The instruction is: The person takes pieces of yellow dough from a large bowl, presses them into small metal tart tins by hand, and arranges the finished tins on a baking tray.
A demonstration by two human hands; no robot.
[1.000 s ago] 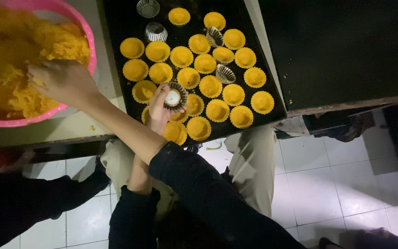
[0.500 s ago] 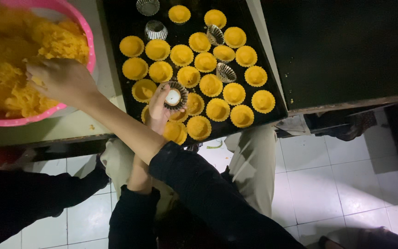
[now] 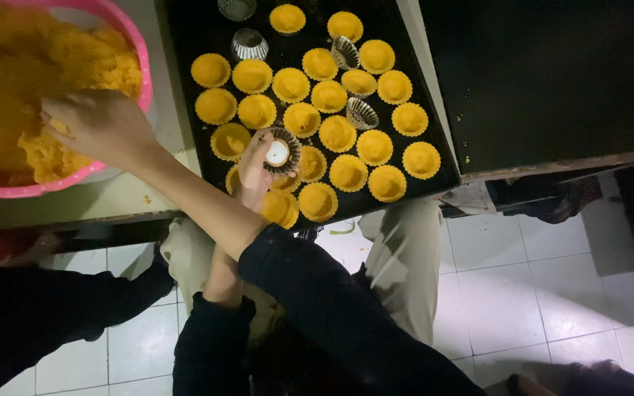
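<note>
My right hand [image 3: 97,123] reaches across to the left, its fingers closed in the yellow dough [image 3: 31,81] that fills a pink bowl [image 3: 139,62]. My left hand [image 3: 254,172] holds a small fluted metal mould [image 3: 280,150] with a pale inside, just above the near edge of a black baking tray [image 3: 199,29]. Several moulds filled with yellow dough [image 3: 339,132] stand in rows on the tray. A few unfilled metal moulds [image 3: 249,44] sit among them.
The pink bowl stands on a pale tabletop [image 3: 111,198] left of the tray. A dark surface [image 3: 552,73] lies right of the tray. Below are my knees in light trousers [image 3: 405,257] and a white tiled floor [image 3: 508,293]. Dark clothing [image 3: 31,315] fills the bottom left.
</note>
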